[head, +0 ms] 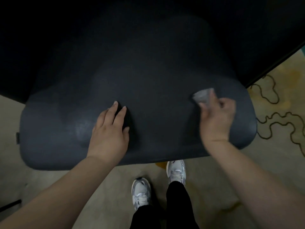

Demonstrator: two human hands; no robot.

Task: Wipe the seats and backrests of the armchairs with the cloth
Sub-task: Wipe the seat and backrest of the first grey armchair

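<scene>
Overhead, left hand (109, 131) flat on dark armchair (148, 76) seat, fingers (113, 109) straight and spread, right hand (216, 116) blurred, fingers curled round grey cloth (203, 96) at seat's right side.

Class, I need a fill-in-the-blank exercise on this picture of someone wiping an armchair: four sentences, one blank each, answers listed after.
1. The cloth is held in the ____ hand.
2. The left hand rests with straight fingers on the dark ____.
3. The person wears pale ____ and black trousers.
4. The squiggly lines on the carpet lie to the person's ____.

Answers: right; armchair; shoes; right
</scene>
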